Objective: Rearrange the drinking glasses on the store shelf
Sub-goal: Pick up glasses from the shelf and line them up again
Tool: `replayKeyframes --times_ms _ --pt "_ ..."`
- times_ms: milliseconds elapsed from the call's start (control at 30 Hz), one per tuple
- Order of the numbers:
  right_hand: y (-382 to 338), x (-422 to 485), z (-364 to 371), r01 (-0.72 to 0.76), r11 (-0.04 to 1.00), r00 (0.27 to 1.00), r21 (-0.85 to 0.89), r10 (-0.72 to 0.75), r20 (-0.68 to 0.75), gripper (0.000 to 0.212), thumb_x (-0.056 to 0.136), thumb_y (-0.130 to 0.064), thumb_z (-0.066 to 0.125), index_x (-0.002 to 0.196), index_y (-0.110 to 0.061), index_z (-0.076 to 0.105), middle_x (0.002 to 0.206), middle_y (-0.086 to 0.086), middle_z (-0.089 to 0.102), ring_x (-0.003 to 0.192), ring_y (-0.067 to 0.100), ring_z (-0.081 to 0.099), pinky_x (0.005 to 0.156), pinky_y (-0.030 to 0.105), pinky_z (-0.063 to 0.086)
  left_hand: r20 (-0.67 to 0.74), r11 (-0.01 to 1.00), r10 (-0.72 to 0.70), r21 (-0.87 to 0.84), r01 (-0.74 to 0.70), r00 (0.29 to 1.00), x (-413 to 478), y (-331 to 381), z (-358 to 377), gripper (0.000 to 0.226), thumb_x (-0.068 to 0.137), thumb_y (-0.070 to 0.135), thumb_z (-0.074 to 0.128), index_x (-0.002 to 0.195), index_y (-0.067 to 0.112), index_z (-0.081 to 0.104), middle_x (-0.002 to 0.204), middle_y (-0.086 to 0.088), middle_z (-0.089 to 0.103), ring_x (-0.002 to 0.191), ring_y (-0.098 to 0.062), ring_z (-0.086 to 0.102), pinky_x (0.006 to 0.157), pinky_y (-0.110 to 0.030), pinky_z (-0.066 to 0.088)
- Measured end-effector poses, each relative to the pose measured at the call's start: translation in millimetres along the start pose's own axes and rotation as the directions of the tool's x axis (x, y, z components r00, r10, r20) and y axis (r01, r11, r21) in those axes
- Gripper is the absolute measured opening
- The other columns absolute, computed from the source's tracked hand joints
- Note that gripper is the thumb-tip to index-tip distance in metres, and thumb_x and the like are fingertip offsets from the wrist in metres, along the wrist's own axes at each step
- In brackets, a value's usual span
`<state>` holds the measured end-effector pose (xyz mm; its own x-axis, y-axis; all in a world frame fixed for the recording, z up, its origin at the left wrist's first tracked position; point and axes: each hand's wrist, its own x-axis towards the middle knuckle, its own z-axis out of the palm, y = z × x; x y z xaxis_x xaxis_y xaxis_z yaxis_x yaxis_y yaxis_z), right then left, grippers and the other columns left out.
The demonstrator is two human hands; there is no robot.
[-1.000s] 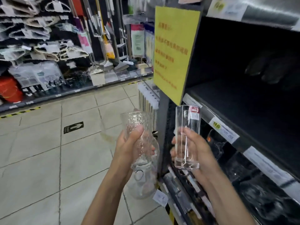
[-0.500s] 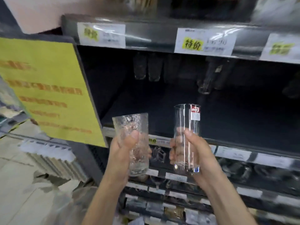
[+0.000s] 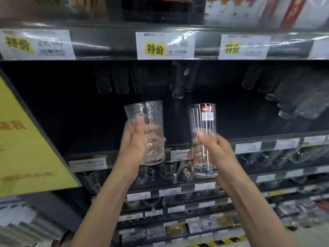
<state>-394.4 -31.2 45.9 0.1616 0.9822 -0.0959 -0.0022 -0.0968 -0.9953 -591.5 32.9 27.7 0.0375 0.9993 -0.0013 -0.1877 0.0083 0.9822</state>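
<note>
Left hand (image 3: pixel 132 145) grasps the dimpled glass (image 3: pixel 151 122), right hand (image 3: pixel 211 150) the tall glass (image 3: pixel 203 125), both upright at the front edge of the shelf (image 3: pixel 114 154), seemingly ready for placing.

The left hand (image 3: pixel 132 139) grips a textured glass (image 3: pixel 148 132) and the right hand (image 3: pixel 216 148) a tall smooth glass (image 3: pixel 203 139). Both glasses are upright before the dark shelf (image 3: pixel 89 113)

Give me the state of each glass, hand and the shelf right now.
Textured glass: empty, roughly upright, held in the air before the shelf.
Smooth glass: empty, upright, stickered near the rim, held in the air.
Left hand: grips the textured glass.
Right hand: grips the smooth glass.
Back-row glasses: standing at the shelf's rear, blurred.
</note>
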Motion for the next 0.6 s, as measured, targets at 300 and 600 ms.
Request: replayKeyframes --times_ms 300,600 --pt "-19.7 70.3 -45.3 0.153 0.983 0.986 -0.104 -0.159 -0.056 0.036 0.079 -0.046 0.077 0.107 -0.026 0.067 0.101 -0.008 0.074 0.096 0.007 0.069 0.085 0.028 0.052 0.146 0.985 0.17 -0.004 -0.171 0.975 77.7 3.2 45.7 0.057 0.074 0.029 0.08 0.123 0.013 0.054 0.11 0.002 0.066 0.108 -0.016 0.066 0.097 -0.033 0.051" --pt "-9.3 159.2 -60.6 0.21 0.977 0.978 -0.046 -0.211 -0.005 0.062 0.072 -0.016 0.088 0.125 -0.016 0.057 0.117 0.005 0.069 0.105 0.016 0.07 0.091 0.033 0.057 0.016 0.994 0.097 0.052 -0.098 0.995 142.2 -10.1 69.5 0.076 0.058 0.016 0.088 0.123 0.011 0.05 0.117 -0.014 0.065 0.108 -0.025 0.066 0.095 -0.038 0.054"
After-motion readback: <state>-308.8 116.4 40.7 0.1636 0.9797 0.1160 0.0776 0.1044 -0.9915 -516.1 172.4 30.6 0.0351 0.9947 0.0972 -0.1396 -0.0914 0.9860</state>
